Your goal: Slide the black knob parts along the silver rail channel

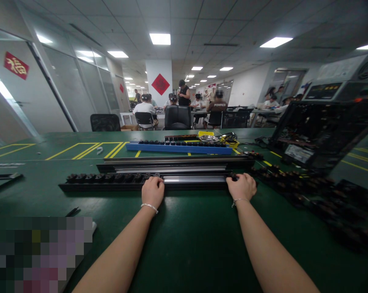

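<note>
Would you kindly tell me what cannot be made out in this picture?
All in the head view:
What the left hand touches on the black rail: hidden by the hand itself.
What the right hand touches there: likewise hidden behind that hand.
The pixelated item at lower left: blurred; cut off by left and bottom edges.
Wording on the white label: too small.

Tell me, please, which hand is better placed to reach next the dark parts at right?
Probably the right hand: it is at the right end of the black tray, closer to the dark parts. The left hand is farther, near the tray's middle.
</note>
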Demonstrator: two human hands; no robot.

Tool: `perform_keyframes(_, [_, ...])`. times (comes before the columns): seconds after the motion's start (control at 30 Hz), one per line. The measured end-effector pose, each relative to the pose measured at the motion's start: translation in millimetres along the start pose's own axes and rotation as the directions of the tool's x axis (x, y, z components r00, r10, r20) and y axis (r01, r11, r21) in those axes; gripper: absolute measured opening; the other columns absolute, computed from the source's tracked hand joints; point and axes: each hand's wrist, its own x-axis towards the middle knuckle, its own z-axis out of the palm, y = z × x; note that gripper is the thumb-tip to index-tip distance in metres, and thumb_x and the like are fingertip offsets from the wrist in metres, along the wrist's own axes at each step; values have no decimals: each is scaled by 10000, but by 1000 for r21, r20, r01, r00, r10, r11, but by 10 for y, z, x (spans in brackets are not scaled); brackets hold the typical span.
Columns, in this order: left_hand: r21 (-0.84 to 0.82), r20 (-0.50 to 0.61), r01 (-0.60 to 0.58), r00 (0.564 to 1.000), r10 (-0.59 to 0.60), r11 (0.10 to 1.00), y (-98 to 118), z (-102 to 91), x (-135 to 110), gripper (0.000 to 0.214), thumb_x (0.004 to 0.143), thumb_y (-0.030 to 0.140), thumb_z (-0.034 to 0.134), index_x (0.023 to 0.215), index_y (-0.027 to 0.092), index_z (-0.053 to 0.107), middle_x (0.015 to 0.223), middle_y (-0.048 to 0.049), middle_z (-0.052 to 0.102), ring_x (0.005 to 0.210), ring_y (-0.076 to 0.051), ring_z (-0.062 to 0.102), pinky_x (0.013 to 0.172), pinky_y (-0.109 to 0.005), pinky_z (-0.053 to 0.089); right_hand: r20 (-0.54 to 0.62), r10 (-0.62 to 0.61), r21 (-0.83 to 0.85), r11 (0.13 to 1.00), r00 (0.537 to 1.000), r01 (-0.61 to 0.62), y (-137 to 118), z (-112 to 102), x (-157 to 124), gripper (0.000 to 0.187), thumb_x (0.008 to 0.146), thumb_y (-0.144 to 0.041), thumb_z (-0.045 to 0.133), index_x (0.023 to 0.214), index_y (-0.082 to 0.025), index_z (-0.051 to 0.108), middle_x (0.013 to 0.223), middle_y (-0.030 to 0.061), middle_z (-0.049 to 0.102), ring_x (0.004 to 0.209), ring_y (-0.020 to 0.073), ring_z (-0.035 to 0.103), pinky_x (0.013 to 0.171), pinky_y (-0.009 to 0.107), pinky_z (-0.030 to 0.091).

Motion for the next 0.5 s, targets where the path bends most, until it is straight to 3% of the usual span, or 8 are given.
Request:
perform_keyframes(0.3, [-4, -2, -1, 1000, 1, 1000, 9, -5, 1, 202, 790, 210, 439, 773, 215, 640, 881, -45, 644, 856, -217, 555, 811, -349, 429, 18, 54, -34, 998, 998, -53, 3, 0, -1, 403, 682, -444, 521, 972, -200, 658, 1348, 119, 422, 1283, 363, 268, 984, 589, 246])
perform_keyframes(0.5, [-8, -8, -6, 1000, 6, 1000, 8, -3, -4, 203, 789, 211, 436, 772, 213, 638, 878, -48, 643, 853, -219, 553, 811, -349, 430, 72, 51, -64, 997, 996, -46, -23, -38, 7, 392, 705, -431, 499, 1000, -222, 651, 1300, 87, 496, 1296, 360, 259, 1000, 597, 227])
